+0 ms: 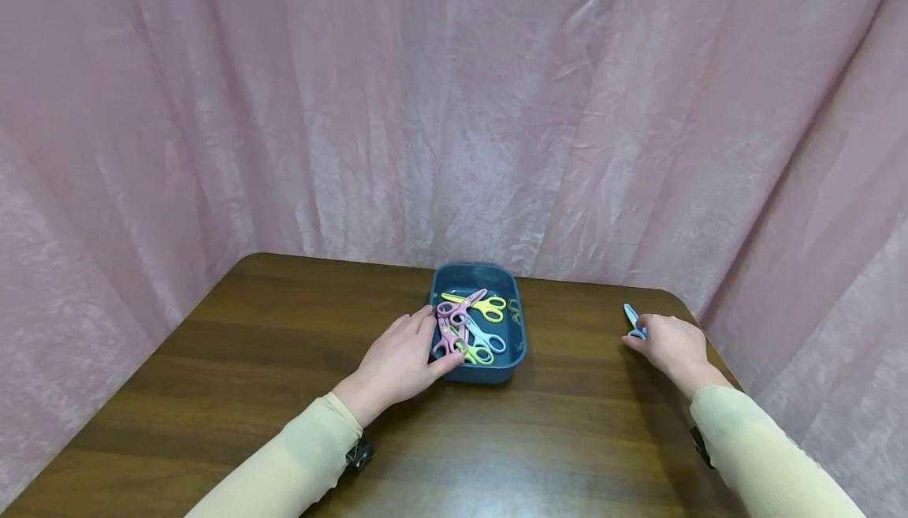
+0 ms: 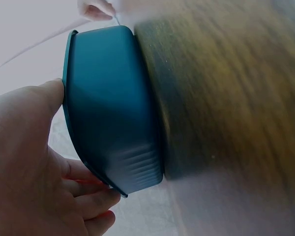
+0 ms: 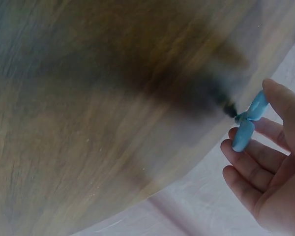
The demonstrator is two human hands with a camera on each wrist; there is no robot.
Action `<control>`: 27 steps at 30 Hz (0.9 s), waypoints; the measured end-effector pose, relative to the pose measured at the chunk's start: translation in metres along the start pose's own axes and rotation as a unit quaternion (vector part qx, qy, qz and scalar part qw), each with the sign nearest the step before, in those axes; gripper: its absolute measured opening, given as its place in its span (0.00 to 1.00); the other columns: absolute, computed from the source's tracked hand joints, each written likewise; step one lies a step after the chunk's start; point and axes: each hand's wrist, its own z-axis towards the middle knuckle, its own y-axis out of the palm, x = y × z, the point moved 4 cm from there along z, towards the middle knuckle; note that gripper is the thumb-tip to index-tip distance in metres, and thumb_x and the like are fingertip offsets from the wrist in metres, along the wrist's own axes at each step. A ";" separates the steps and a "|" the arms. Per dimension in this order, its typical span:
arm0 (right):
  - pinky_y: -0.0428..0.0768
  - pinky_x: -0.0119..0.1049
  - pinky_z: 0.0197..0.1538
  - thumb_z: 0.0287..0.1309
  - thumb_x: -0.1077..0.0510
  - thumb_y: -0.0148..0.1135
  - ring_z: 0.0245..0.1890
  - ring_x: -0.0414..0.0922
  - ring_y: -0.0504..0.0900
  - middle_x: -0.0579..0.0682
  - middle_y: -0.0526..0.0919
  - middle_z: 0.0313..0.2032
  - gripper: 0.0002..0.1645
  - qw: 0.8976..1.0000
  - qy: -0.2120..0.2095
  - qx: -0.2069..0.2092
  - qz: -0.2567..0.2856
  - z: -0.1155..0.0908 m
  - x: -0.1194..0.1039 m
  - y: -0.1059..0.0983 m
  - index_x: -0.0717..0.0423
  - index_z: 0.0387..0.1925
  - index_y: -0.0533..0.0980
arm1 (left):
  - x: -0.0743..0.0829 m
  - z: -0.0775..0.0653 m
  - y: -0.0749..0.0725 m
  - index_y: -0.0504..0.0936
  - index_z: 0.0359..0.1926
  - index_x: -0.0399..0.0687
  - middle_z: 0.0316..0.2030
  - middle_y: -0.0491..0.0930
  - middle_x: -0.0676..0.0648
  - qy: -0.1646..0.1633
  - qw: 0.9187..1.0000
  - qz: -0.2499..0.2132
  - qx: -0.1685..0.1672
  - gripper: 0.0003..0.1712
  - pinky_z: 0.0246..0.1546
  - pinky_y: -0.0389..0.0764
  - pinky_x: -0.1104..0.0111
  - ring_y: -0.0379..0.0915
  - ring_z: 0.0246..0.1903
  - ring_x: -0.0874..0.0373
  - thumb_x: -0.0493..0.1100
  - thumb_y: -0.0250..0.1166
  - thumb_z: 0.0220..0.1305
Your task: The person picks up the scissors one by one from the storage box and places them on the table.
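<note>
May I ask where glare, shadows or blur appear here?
Head: pale glare on the near tabletop, shadow beside the right sleeve; left wrist: tabletop softly blurred, tray crisper; right wrist: soft shadow on the tabletop near the blue scissors.

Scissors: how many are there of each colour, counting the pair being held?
Pink scissors: 2
Blue scissors: 2 (one in the tray, another in the right hand)
Yellow scissors: 1
Yellow-green scissors: 1
Total visible: 6

left forearm [image 1: 284,459] extended, left hand [image 1: 400,358] with thumb spread wide; right forearm [image 1: 762,447] extended, right hand [image 1: 672,344] pinching.
</note>
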 end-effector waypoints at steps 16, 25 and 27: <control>0.84 0.59 0.34 0.68 0.44 0.77 0.39 0.64 0.88 0.60 0.88 0.35 0.25 0.999 0.002 -0.032 -0.003 0.005 0.010 0.011 0.60 0.51 0.86 | 0.000 -0.002 0.000 0.71 0.77 0.28 0.77 0.69 0.30 0.015 1.000 0.002 0.009 0.55 0.80 0.65 0.50 0.71 0.74 0.36 0.74 0.61 0.77; 0.85 0.64 0.41 0.73 0.42 0.72 0.45 0.66 0.86 0.65 0.85 0.44 0.33 0.999 0.008 -0.054 -0.002 0.003 0.012 0.012 0.64 0.62 0.81 | 0.000 0.000 0.002 0.71 0.77 0.28 0.78 0.69 0.31 0.009 1.000 0.007 0.010 0.56 0.81 0.63 0.50 0.70 0.75 0.36 0.76 0.59 0.77; 0.85 0.65 0.42 0.73 0.41 0.72 0.46 0.67 0.85 0.66 0.84 0.46 0.35 0.998 0.004 -0.055 -0.002 0.001 0.011 0.012 0.65 0.64 0.80 | 0.000 0.000 0.002 0.71 0.78 0.29 0.78 0.68 0.31 0.006 1.000 0.006 0.005 0.56 0.81 0.63 0.50 0.69 0.75 0.37 0.76 0.59 0.77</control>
